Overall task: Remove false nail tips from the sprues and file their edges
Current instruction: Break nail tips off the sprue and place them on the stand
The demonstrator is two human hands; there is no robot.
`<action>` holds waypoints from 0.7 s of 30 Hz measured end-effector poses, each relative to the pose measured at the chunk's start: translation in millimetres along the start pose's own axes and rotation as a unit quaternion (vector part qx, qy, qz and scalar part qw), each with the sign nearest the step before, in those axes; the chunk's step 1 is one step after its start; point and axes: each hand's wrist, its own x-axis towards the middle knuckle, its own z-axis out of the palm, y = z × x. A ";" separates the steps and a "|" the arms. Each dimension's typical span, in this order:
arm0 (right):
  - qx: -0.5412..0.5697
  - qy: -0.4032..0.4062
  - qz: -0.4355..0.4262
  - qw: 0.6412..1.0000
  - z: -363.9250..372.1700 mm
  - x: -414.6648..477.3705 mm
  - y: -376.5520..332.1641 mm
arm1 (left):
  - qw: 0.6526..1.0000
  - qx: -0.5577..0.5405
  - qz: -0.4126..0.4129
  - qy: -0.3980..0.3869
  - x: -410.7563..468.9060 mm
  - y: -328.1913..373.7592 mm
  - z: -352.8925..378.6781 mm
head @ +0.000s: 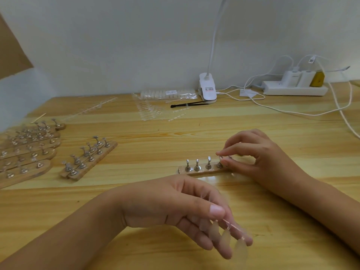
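The right hand (259,158) pinches a small clear piece (224,158), too faint to identify, at the fourth metal peg of a short wooden peg strip (202,171). The hand hides the strip's far end. The left hand (171,207) pinches a thin clear plastic sprue (227,223) bearing three translucent pointed nail tips (226,237) over the pale wooden table (194,133).

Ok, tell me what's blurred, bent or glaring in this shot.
Head view: soft, even light, faint shadow under the left hand; the nail tips it holds look smeared; the stands at far left are soft; the wide lens bows the back edge of the table; no harsh glare.
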 end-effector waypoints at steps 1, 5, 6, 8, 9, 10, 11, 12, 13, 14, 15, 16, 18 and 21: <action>-0.015 -0.001 -0.006 1.000 -0.5 0.2 -0.8 | 1.000 0.001 -0.003 0.010 0.8 -0.8 -0.2; -0.030 0.003 0.009 1.000 -2.8 -3.0 -7.6 | 0.997 -0.008 -0.017 0.074 3.9 -5.9 -3.4; -0.004 0.011 0.029 1.000 -5.9 -3.8 -10.2 | 0.995 -0.011 -0.017 0.096 5.0 -7.1 -4.7; 0.052 0.045 0.054 0.996 -14.2 -3.8 -15.1 | 0.989 -0.016 -0.010 0.144 7.2 -9.3 -7.1; 0.068 0.058 0.053 0.995 -17.7 -3.2 -17.9 | 0.986 -0.020 -0.006 0.167 8.2 -10.5 -8.3; 0.081 0.060 0.047 0.994 -20.2 -3.1 -20.9 | 0.982 -0.027 -0.002 0.186 8.9 -11.9 -9.2; 0.092 0.050 0.039 0.994 -21.7 -3.2 -24.6 | 0.979 -0.034 0.001 0.201 9.6 -13.2 -10.1; 0.106 0.034 0.034 0.993 -22.0 -3.8 -28.6 | 0.977 -0.041 0.003 0.211 10.1 -14.2 -10.8; 0.118 0.018 0.032 0.992 -21.5 -4.5 -32.3 | 0.975 -0.045 0.006 0.217 10.5 -14.8 -11.3; 0.126 0.005 0.030 0.992 -20.3 -5.3 -35.3 | 0.974 -0.044 0.008 0.221 10.8 -15.2 -11.6; 0.127 -0.008 0.028 0.991 -19.1 -6.0 -37.4 | 0.974 -0.041 0.010 0.225 10.9 -15.6 -11.9; 0.125 -0.018 0.028 0.992 -18.2 -6.4 -38.9 | 0.973 -0.037 0.012 0.227 11.0 -15.8 -12.0; 0.115 -0.030 0.026 0.993 -17.3 -6.7 -40.5 | 0.973 -0.029 0.015 0.229 11.2 -16.2 -11.4; 0.110 -0.027 0.019 0.993 -17.1 -7.0 -41.1 | 0.972 -0.029 0.016 0.233 11.9 -16.9 -10.8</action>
